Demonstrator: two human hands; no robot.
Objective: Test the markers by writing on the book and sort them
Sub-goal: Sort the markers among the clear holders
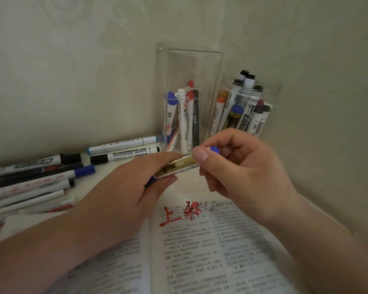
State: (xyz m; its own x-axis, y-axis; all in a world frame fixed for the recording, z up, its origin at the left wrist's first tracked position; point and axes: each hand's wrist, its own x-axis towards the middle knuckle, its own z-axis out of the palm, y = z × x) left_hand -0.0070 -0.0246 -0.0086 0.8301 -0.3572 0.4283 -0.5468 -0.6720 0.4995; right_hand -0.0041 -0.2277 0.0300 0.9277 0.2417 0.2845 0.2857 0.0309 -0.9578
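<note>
Gold-labelled marker (176, 165), long axis lower-left to upper-right, barrel gripped by left hand (123, 187), blue cap (214, 149) pinched by right hand (242, 166), over open book (200, 251), cream wall (72, 60) behind.

White-and-gold marker (179, 166), held level above the table's middle, barrel gripped by the left hand (123, 187) and blue cap (214, 150) pinched by the right hand (242, 166). Open book (200, 251) at the near edge, printed pages bearing red handwritten characters (180, 213). Loose markers (30, 181) lie along the left edge; others stand in a clear rectangular holder (191, 60) and a clear round jar (270, 90) at the far edge.
</note>
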